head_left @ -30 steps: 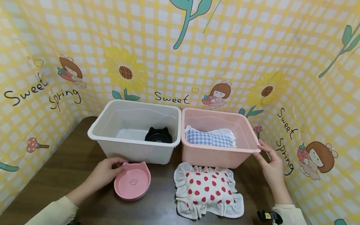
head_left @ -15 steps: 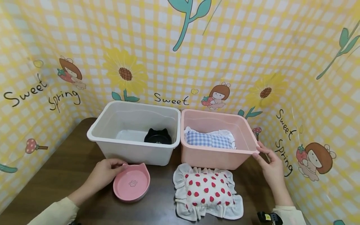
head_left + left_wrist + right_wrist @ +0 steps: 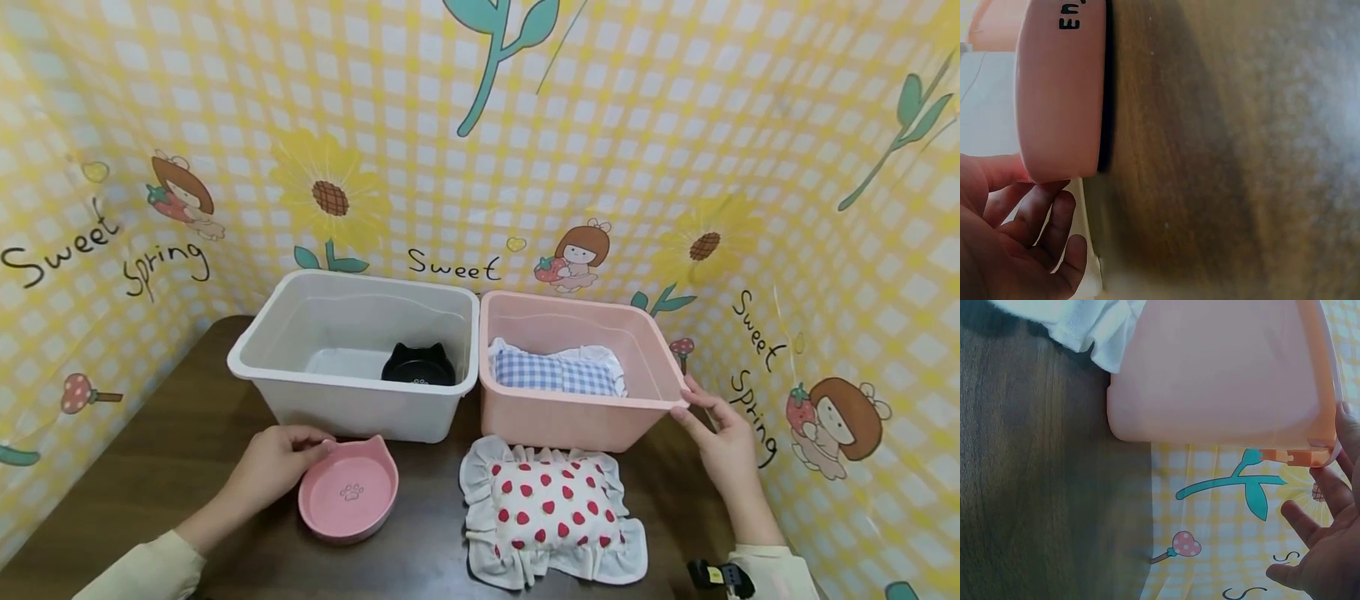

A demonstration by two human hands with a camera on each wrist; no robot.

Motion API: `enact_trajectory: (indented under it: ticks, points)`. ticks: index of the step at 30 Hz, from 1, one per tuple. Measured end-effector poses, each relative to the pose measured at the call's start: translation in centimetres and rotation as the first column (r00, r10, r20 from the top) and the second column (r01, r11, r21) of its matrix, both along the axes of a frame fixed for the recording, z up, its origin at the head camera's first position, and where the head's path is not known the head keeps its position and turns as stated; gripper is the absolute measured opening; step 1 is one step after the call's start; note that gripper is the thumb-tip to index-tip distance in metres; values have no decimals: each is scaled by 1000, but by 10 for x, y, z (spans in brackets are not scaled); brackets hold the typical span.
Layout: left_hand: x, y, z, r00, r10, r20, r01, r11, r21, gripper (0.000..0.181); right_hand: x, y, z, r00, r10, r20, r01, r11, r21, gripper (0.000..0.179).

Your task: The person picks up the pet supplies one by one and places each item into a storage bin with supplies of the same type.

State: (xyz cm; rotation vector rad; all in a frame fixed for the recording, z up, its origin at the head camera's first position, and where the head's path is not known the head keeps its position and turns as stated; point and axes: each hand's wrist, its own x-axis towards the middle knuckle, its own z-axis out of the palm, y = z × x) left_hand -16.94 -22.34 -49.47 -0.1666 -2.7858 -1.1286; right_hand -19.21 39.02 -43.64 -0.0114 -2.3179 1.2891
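Observation:
My left hand (image 3: 272,465) pinches the rim of a pink cat-eared bowl (image 3: 350,493) with a paw print inside. The bowl stands on the table; the left wrist view shows its side wall (image 3: 1060,94) with part of some dark lettering. With thumb and fingers, my right hand (image 3: 723,450) grips the right front corner of a pink bin (image 3: 570,422). In the right wrist view, thumb and fingertips meet at that bin's rim while the other fingers spread apart. Inside the bin lies a blue-checked pillow (image 3: 557,372). A strawberry-print pillow (image 3: 551,510) with white ruffles lies in front.
A light grey bin (image 3: 352,408) stands left of the pink one, their rims nearly touching. It holds a black cat-eared bowl (image 3: 418,365). Behind and at both sides hangs a yellow checked cloth (image 3: 480,192). The dark wooden table (image 3: 150,467) lies beneath everything.
Both hands keep their holds on the pink bowl and the pink bin. Only the head view has shifted slightly.

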Motion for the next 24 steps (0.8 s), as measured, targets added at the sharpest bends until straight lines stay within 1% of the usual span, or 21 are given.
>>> enact_trajectory:
  ticks: [4, 9, 14, 21, 24]
  points:
    - [3, 0, 3, 1000, -3, -3, 3, 1000, 12, 8, 1, -1, 0, 1000, 5, 7, -5, 1000, 3, 33]
    - [7, 0, 11, 1000, 0, -4, 0, 1000, 22, 8, 3, -2, 3, 1000, -3, 20, 3, 1000, 8, 34]
    - [16, 0, 26, 1000, 2, 7, -2, 1000, 6, 9, 4, -2, 2, 999, -20, 37, 19, 1000, 23, 36]
    - [27, -5, 46, 1000, -3, -6, 3, 1000, -27, 10, 3, -2, 3, 998, -35, 57, 33, 999, 41, 37]
    - [31, -8, 57, 1000, -12, -9, 11, 999, -36, 11, 3, -1, 3, 997, -39, 60, 36, 998, 48, 37]
